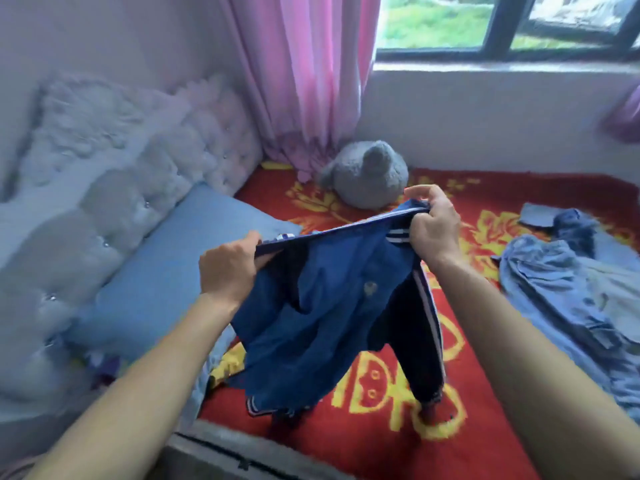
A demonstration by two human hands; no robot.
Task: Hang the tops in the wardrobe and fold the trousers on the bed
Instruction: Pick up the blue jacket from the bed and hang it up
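Both my forearms are reaching over the bed (485, 427); my left hand (227, 268) and right hand (434, 225) are pinching the blue jacket (332, 306) in closed fingers, holding it above the red blanket.

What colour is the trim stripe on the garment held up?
White, on the blue garment, running down its right edge; head view.

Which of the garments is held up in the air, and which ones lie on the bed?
The dark blue jacket with striped trim hangs between the left hand and right hand. The pale denim clothes lie flat on the red blanket.
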